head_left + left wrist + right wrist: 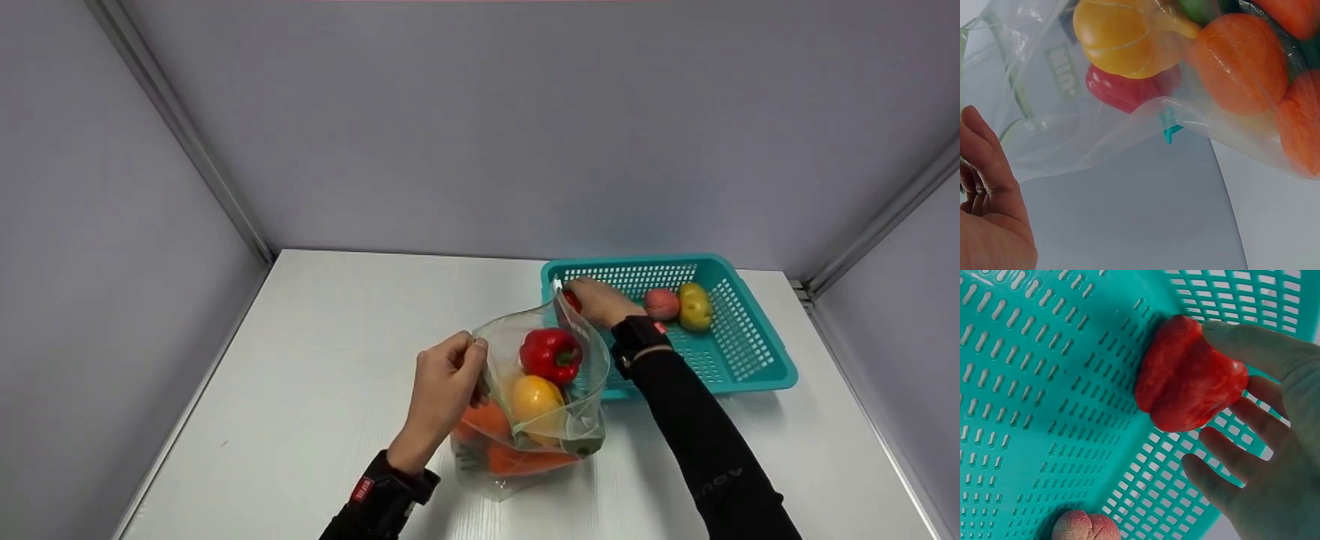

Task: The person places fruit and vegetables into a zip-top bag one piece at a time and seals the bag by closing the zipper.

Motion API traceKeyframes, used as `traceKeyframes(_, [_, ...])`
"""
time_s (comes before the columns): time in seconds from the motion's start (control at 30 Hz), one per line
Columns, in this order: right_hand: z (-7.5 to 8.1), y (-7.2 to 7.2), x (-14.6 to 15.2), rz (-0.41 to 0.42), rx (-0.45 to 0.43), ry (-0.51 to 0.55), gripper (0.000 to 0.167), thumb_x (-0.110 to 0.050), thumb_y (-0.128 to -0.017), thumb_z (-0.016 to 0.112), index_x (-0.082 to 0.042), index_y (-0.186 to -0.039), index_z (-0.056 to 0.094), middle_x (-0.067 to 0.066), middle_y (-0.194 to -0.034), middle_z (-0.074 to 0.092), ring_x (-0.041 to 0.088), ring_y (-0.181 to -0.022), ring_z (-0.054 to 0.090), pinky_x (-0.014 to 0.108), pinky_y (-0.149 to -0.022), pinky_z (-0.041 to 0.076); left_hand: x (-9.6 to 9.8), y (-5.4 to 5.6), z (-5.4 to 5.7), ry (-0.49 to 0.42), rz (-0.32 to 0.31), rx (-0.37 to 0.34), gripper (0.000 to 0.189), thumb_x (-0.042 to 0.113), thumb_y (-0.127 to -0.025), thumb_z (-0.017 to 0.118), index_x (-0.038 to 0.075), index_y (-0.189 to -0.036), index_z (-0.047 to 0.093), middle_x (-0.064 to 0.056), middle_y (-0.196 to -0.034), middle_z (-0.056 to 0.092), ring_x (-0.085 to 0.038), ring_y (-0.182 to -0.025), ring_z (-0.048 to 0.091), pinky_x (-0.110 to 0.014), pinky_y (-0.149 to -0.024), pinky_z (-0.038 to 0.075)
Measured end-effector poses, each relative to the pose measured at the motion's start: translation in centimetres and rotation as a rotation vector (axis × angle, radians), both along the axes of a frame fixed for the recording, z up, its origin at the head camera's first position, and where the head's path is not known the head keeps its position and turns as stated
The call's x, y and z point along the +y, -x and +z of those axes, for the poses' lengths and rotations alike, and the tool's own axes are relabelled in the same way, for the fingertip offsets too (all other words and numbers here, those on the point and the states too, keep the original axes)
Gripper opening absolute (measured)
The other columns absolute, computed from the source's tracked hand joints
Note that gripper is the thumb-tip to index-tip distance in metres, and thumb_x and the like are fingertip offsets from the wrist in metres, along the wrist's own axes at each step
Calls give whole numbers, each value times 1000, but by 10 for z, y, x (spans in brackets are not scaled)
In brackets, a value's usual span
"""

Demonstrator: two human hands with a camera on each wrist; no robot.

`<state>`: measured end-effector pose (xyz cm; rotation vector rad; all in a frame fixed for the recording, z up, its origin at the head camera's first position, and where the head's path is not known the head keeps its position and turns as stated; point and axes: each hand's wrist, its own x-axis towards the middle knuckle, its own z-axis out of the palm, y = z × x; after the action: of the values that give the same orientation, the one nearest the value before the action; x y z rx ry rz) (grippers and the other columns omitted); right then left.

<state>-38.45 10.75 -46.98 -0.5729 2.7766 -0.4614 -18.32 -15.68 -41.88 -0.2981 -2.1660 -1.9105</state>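
In the head view, the left hand (445, 382) clamps the rim of a transparent bag (501, 346) between its thumb and curled fingers. I think it holds there so that the soft mouth does not fall together. Inside lie a red bell pepper (551, 354), a yellow piece (536, 397) under it and orange pieces (484, 420) lower; their weight probably keeps the film stretched. The right hand (600, 301) is in the teal basket (754, 337), at the side nearest the bag, where the way between the two is short. Farther right, a pink fruit (661, 304) and a yellow-green fruit (696, 307) lie side by side.

In the left wrist view, the film hangs beyond the left hand; where exactly the fingers meet it, I cannot tell from here.

In the right wrist view, a second red pepper (1185, 382) is in the basket's corner, pinched, as I judge, between thumb and first fingertips. The last two fingers are spread away from it, perhaps because the others suffice.
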Motion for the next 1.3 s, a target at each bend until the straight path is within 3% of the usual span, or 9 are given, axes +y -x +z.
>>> traceKeyframes(0.43, [-8, -4, 4, 97, 68, -62, 38, -9, -109, 48, 3, -145, 52, 27, -143, 53, 44, -132, 52, 57, -113, 42, 5, 0, 0, -5, 3, -12, 39, 12, -106, 57, 3, -68, 52, -8, -51, 56, -15, -40, 56, -27, -40, 50])
traceKeyframes(0.57, [-6, -5, 10, 97, 95, -33, 37, -8, -106, 54, 5, -141, 53, 26, -134, 58, 42, -122, 57, 55, -107, 47, 7, 1, 0, -7, -4, -10, 38, 11, -105, 57, 3, -68, 53, -8, -51, 56, -15, -40, 56, -27, -39, 50])
traceKeyframes(0.73, [4, -4, 11, 73, 108, -25, 49, -12, -98, 69, 2, -142, 53, 21, -125, 58, 37, -109, 57, 52, -98, 52, 6, 1, 1, -10, -1, -9, 38, 12, -106, 57, 3, -68, 53, -8, -51, 55, -15, -40, 55, -26, -40, 49])
traceKeyframes(1.0, [28, -9, 13, 60, 140, -3, 66, -17, -92, 80, 0, -148, 49, 21, -139, 54, 38, -118, 56, 52, -102, 53, 5, 2, 1, -8, 10, 7, 39, 14, -106, 59, 4, -68, 53, -8, -51, 54, -15, -40, 55, -26, -40, 49])
traceKeyframes(1.3, [42, -24, 26, 66, 214, 84, 69, -17, -93, 80, 0, -151, 46, 22, -134, 56, 38, -116, 58, 52, -99, 53, 4, 7, -1, -11, 15, 14, 39, 12, -106, 57, 4, -69, 53, -7, -51, 53, -15, -40, 55, -25, -39, 48])
